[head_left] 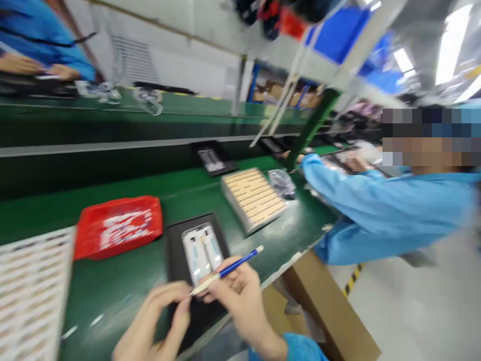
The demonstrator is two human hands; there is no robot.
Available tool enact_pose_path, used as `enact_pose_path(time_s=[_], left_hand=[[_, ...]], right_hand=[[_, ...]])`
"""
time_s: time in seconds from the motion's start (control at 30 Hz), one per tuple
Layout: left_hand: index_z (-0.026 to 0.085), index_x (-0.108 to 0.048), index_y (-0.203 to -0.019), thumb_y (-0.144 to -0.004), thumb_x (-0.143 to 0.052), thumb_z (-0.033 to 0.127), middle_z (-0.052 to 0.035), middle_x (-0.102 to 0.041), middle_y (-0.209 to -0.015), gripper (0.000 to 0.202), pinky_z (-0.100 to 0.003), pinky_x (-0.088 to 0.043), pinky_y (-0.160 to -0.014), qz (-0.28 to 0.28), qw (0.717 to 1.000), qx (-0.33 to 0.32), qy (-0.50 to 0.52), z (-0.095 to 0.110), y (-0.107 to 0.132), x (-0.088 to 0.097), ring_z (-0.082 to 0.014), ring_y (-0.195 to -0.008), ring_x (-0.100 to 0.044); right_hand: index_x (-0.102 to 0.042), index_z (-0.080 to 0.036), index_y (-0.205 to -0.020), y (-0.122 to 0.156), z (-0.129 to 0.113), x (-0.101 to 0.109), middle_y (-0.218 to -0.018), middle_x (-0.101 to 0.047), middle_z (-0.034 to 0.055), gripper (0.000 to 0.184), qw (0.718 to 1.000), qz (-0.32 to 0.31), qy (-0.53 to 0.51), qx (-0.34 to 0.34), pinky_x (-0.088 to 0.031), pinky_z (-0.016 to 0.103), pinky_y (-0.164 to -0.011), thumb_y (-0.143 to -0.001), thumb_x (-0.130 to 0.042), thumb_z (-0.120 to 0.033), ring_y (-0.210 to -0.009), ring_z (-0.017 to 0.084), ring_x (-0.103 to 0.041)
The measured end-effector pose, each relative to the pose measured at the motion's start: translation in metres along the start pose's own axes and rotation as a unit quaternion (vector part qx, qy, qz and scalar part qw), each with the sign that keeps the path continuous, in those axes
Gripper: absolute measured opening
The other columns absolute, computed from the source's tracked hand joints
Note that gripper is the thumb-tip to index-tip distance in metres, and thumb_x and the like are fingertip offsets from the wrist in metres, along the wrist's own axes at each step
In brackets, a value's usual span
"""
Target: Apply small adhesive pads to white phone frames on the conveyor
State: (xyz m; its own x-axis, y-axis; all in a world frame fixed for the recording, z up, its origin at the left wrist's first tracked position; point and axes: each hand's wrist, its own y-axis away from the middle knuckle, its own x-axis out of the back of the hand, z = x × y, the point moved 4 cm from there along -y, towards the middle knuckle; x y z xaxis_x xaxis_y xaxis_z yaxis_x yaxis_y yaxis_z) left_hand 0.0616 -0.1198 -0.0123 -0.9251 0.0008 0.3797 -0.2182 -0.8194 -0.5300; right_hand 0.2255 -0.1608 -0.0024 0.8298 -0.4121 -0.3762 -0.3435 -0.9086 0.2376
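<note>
My right hand grips a pen-like tool with a blue rear half and a cream front half. The tool slants down to the left, its thin tip at the fingertips of my left hand. Thumb and forefinger of that hand are pinched together there; whatever lies between them is too small to make out. Just beyond both hands, a silvery phone housing with pale blue strips lies on a black tray. My right hand partly covers the near end of the housing.
A red tray of small white pieces lies left. Beside it is a white sheet with rows of parts. A block with tan rows, a clear bag and another black tray lie farther back. At right sits a co-worker in blue.
</note>
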Motion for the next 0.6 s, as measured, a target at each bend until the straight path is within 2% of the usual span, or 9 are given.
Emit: enact_pose_path(time_s=[0.07, 0.13, 0.2, 0.23, 0.3, 0.37, 0.43, 0.5, 0.6], left_hand=[[0.027, -0.063, -0.096, -0.104, -0.06, 0.021, 0.0012, -0.081, -0.095, 0.01, -0.026, -0.062, -0.071, -0.042, 0.999, -0.008, -0.001, 0.019, -0.017, 0.015, -0.0162, -0.083, -0.079], [0.027, -0.054, -0.09, -0.102, -0.061, 0.015, 0.0036, -0.079, -0.089, 0.018, -0.026, -0.061, -0.072, 0.019, 1.0, 0.01, -0.002, 0.028, -0.044, 0.037, -0.0149, -0.083, -0.078], [0.025, -0.057, -0.088, -0.099, -0.067, 0.017, 0.004, -0.076, -0.084, 0.017, -0.028, -0.061, -0.075, 0.1, 0.994, -0.013, -0.051, 0.025, -0.077, 0.06, -0.0154, -0.083, -0.077], [0.023, -0.062, -0.089, -0.099, -0.068, 0.019, 0.0025, -0.076, -0.086, 0.013, -0.031, -0.061, -0.08, 0.133, 0.985, -0.027, -0.103, 0.017, -0.092, 0.07, -0.0161, -0.085, -0.076], [0.02, -0.067, -0.09, -0.101, -0.067, 0.026, 0.0005, -0.075, -0.088, 0.012, -0.034, -0.062, -0.083, 0.132, 0.965, -0.031, -0.222, -0.01, -0.12, 0.08, -0.0164, -0.084, -0.072], [0.018, -0.071, -0.097, -0.104, -0.064, 0.028, -0.004, -0.079, -0.1, 0.014, -0.042, -0.063, -0.098, 0.019, 0.953, -0.025, -0.3, -0.044, -0.139, 0.076, -0.0215, -0.098, -0.074], [0.013, -0.072, -0.112, -0.107, -0.06, 0.027, -0.0129, -0.076, -0.134, 0.019, -0.054, -0.055, -0.117, -0.029, 0.944, -0.015, -0.328, -0.067, -0.144, 0.07, -0.0308, -0.131, -0.068], [0.009, -0.069, -0.128, -0.111, -0.053, 0.025, -0.0161, -0.063, -0.157, 0.028, -0.06, -0.046, -0.126, -0.027, 0.943, -0.005, -0.333, -0.069, -0.138, 0.067, -0.0345, -0.153, -0.052], [0.009, -0.068, -0.134, -0.114, -0.048, 0.022, -0.0124, -0.073, -0.143, 0.031, -0.058, -0.047, -0.124, -0.01, 0.947, -0.039, -0.318, -0.036, -0.111, 0.06, -0.03, -0.144, -0.061]], right_hand=[[-0.064, -0.024, -0.093, -0.003, -0.022, 0.008, -0.088, -0.087, 0.0073, 0.053, 0.999, -0.016, 0.038, 0.019, -0.071, 0.03, -0.072, -0.075, -0.1, -0.058, -0.073, 0.022, -0.085], [-0.066, -0.025, -0.092, -0.014, -0.037, 0.022, -0.089, -0.087, 0.0057, 0.045, 0.994, -0.03, 0.091, 0.046, -0.071, 0.031, -0.072, -0.079, -0.098, -0.054, -0.07, 0.021, -0.083], [-0.068, -0.025, -0.093, -0.027, -0.044, 0.036, -0.093, -0.087, 0.0065, 0.038, 0.983, -0.049, 0.159, 0.08, -0.072, 0.032, -0.076, -0.084, -0.095, -0.05, -0.079, 0.023, -0.085], [-0.069, -0.025, -0.094, -0.033, -0.047, 0.042, -0.096, -0.087, 0.007, 0.035, 0.972, -0.061, 0.201, 0.102, -0.071, 0.033, -0.077, -0.087, -0.093, -0.049, -0.085, 0.024, -0.085], [-0.071, -0.025, -0.096, -0.04, -0.051, 0.051, -0.1, -0.086, 0.0073, 0.025, 0.939, -0.088, 0.295, 0.15, -0.071, 0.033, -0.079, -0.093, -0.087, -0.045, -0.093, 0.025, -0.085], [-0.073, -0.026, -0.098, -0.043, -0.054, 0.057, -0.102, -0.086, 0.0071, 0.015, 0.895, -0.121, 0.385, 0.19, -0.071, 0.035, -0.08, -0.098, -0.079, -0.039, -0.092, 0.025, -0.085], [-0.074, -0.026, -0.102, -0.043, -0.056, 0.06, -0.101, -0.085, 0.0063, 0.007, 0.854, -0.149, 0.45, 0.217, -0.071, 0.035, -0.08, -0.102, -0.073, -0.033, -0.09, 0.025, -0.084], [-0.074, -0.027, -0.105, -0.041, -0.058, 0.061, -0.102, -0.085, 0.0052, 0.005, 0.827, -0.17, 0.483, 0.233, -0.07, 0.034, -0.081, -0.103, -0.069, -0.028, -0.091, 0.024, -0.085], [-0.072, -0.027, -0.108, -0.038, -0.06, 0.061, -0.105, -0.085, 0.0045, 0.008, 0.801, -0.198, 0.513, 0.237, -0.07, 0.034, -0.083, -0.103, -0.066, -0.024, -0.094, 0.024, -0.085]])
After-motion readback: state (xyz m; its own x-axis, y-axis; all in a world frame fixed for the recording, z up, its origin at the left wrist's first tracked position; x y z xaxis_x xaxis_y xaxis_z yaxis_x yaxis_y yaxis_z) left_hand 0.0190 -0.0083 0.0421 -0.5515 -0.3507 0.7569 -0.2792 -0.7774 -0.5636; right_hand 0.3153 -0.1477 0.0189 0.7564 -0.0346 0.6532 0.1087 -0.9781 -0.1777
